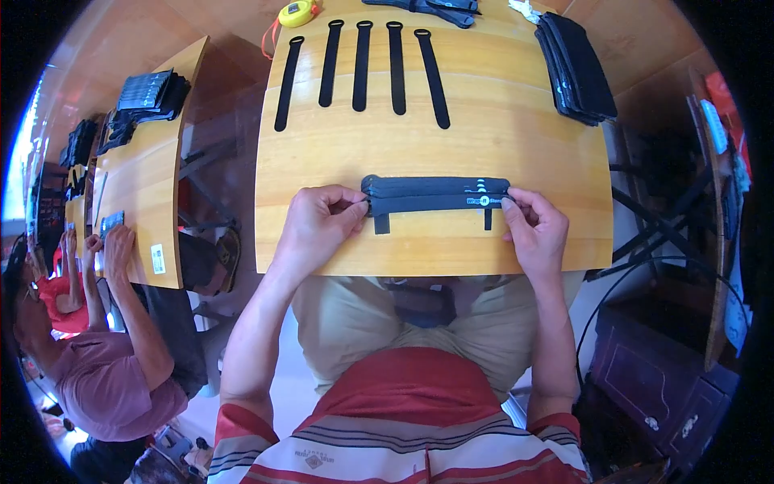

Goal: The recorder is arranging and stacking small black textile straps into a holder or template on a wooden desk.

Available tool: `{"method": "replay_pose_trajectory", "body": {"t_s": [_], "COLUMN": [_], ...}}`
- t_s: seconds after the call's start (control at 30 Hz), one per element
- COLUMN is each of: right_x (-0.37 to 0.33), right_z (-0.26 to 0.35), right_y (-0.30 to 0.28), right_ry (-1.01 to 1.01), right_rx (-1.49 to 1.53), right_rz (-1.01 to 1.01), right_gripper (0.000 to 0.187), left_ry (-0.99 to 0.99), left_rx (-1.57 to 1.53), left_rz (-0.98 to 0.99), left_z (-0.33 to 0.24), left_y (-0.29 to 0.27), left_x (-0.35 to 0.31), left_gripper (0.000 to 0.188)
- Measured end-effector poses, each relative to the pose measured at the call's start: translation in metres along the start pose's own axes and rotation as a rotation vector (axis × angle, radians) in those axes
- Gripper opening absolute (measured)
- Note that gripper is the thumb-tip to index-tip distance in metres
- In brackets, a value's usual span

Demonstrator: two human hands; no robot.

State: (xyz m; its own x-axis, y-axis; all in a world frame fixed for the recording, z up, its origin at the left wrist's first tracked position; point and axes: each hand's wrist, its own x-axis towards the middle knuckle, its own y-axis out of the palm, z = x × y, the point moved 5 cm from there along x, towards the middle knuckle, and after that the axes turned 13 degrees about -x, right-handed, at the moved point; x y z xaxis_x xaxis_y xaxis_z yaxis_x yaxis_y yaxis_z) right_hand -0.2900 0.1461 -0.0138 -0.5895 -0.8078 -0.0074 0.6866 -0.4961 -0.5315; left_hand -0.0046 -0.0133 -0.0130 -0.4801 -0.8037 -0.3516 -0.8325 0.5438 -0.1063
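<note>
Along the near part of the wooden table (322, 153), a flat bundle of black straps (423, 203) lies crosswise, with two short black tabs (382, 224) poking out from under its near side. Toward the bundle's right end, pale printed lettering (474, 201) runs beside a round yellowish emblem, with partial white marks on the layers behind it. The left hand (321, 222) has thumb and forefinger pinched on the bundle's left end; the right hand (538, 230) has thumb and forefinger clamped on the right end, close by the lettering.

Over the table's far left half, five black straps with looped ends (363, 73) lie in a spaced row, with no print visible on them. At the table's far left corner sits a yellow tape measure (297, 13); at its far right, a black stack (576, 68) bears pale marks too small to tell. Left of the table, a second table (141, 210) carries a whitish label (157, 259), its print too small to tell. At the table's near side, the wearer's striped shirt (379, 431) shows a printed emblem (313, 458).
</note>
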Motion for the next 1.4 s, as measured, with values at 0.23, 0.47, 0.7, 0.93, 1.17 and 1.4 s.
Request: {"method": "replay_pose_trajectory", "body": {"t_s": [0.23, 0.47, 0.7, 0.93, 1.17, 1.4], "right_x": [0.001, 0.002, 0.0004, 0.0008, 0.001, 0.0015], "right_z": [0.0048, 0.0067, 0.0025, 0.0044, 0.0065, 0.004], "right_y": [-0.0008, -0.0027, 0.0004, 0.0001, 0.0, -0.0003], "right_ry": [-0.093, -0.1, -0.061, -0.101, -0.127, -0.153], "right_rx": [-0.031, -0.038, -0.009, -0.065, -0.075, -0.094], "right_rz": [-0.022, -0.007, -0.04, -0.084, -0.1, -0.102], "right_gripper": [0.016, 0.016, 0.014, 0.013, 0.013, 0.012], "left_ry": [-0.005, -0.025, -0.06, -0.06, -0.063, -0.073], "left_rx": [-0.05, -0.06, -0.081, -0.076, -0.07, -0.086], "left_rz": [0.013, 0.016, 0.001, 0.007, 0.011, 0.022], "left_z": [0.0006, -0.0026, -0.0032, -0.0045, -0.0033, -0.0016], "left_y": [0.0003, 0.0015, 0.0007, 0.0013, 0.0003, -0.0011], "left_x": [0.0007, 0.0003, 0.0001, -0.0006, 0.0007, 0.002], "left_gripper": [0.013, 0.012, 0.013, 0.013, 0.013, 0.013]}}
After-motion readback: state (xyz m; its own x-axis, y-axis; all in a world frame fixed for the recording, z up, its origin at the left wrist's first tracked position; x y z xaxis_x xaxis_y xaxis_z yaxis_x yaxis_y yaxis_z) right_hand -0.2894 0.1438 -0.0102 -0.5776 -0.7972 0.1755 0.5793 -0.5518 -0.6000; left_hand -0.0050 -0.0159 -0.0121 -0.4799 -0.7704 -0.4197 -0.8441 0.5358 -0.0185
